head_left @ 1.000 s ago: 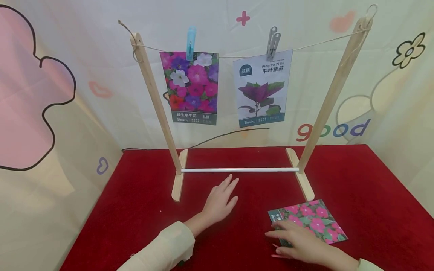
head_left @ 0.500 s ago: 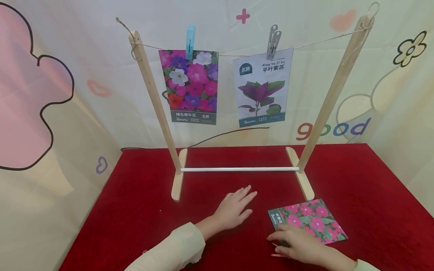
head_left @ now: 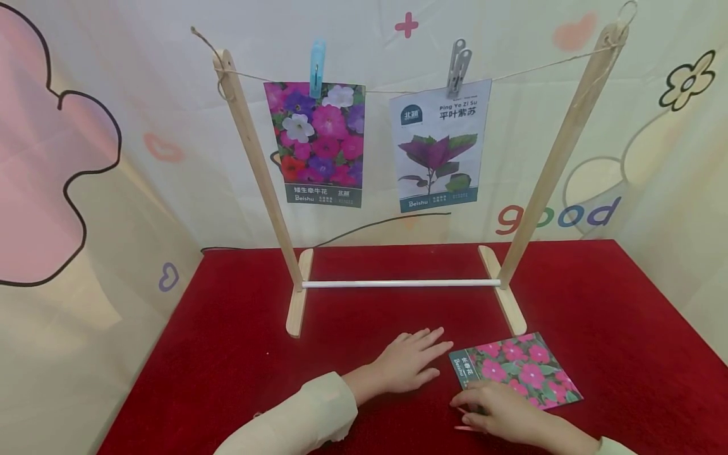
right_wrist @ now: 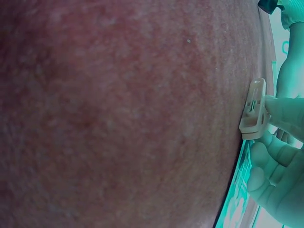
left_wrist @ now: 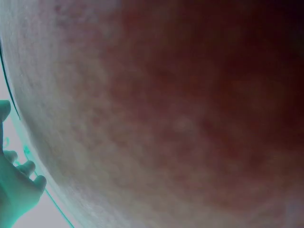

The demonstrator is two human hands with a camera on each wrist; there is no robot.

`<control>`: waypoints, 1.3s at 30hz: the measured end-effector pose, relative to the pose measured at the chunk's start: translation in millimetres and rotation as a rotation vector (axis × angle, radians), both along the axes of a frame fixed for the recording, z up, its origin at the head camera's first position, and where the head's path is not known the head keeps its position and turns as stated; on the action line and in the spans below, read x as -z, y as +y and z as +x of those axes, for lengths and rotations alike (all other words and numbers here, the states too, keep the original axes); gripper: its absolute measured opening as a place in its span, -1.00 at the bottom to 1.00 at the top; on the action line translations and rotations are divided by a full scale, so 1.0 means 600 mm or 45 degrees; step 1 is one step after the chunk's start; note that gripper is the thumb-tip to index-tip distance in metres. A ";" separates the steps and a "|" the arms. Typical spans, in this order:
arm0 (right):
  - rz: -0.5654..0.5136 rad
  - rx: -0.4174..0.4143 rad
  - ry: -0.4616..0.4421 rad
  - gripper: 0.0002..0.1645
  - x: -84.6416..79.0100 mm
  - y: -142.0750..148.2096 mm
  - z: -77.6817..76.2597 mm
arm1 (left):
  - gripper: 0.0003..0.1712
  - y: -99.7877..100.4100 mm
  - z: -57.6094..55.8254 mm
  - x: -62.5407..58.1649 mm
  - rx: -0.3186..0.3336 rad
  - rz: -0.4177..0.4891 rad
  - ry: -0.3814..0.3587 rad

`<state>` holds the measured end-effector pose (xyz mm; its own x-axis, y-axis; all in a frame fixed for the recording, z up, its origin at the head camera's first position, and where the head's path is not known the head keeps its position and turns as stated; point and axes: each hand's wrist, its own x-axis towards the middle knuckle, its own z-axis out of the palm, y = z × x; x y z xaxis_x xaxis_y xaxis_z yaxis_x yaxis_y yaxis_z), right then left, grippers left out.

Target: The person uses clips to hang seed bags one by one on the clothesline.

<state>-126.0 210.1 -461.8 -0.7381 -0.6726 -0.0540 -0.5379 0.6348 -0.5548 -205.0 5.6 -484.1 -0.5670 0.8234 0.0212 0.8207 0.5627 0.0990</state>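
In the head view my right hand (head_left: 506,411) pinches a pink clothespin (head_left: 467,428) at the near left edge of a seed packet (head_left: 531,373) with pink flowers, lying on the red cloth. The hand covers the packet's near left part. In the right wrist view my thumb and fingers are at the clothespin (right_wrist: 254,109), with the packet's edge just below. My left hand (head_left: 406,360) is palm down over the cloth, fingers spread, fingertips close to the packet's left edge. Its fingers (left_wrist: 23,175) show only at the left edge of the left wrist view.
A wooden rack with a white crossbar (head_left: 398,284) stands behind my hands. From its string (head_left: 546,65) hang a petunia packet (head_left: 324,145) under a blue clothespin (head_left: 317,69) and a purple-leaf packet (head_left: 438,151) under a grey clothespin (head_left: 457,69). Printed curtains surround the red table (head_left: 227,354).
My left hand has moved right and nearer to me, toward the flower packet's left edge. My right hand's fingers have drawn in on the pink clothespin. The hanging packets have stayed put.
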 end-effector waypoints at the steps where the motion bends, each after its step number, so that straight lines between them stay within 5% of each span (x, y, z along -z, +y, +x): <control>1: 0.000 0.000 -0.001 -0.79 0.000 0.001 0.000 | -0.36 0.002 0.000 0.000 0.007 -0.010 0.004; 15: -0.029 0.016 -0.160 -0.77 -0.004 0.008 0.001 | -0.37 0.037 0.006 -0.008 0.072 -0.151 0.042; 23: -0.071 -0.017 -0.155 -0.78 -0.004 0.011 0.004 | -0.37 0.054 0.010 0.002 0.131 -0.246 0.070; 39: -0.132 0.078 -0.218 -0.77 -0.004 0.039 0.007 | -0.48 0.050 0.022 -0.010 0.142 -0.329 0.044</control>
<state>-122.1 233.4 -459.5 -0.7637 -0.6353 -0.1149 -0.3924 0.5981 -0.6988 -191.7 35.9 -478.1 -0.4751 0.8614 -0.1797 0.8795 0.4714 -0.0653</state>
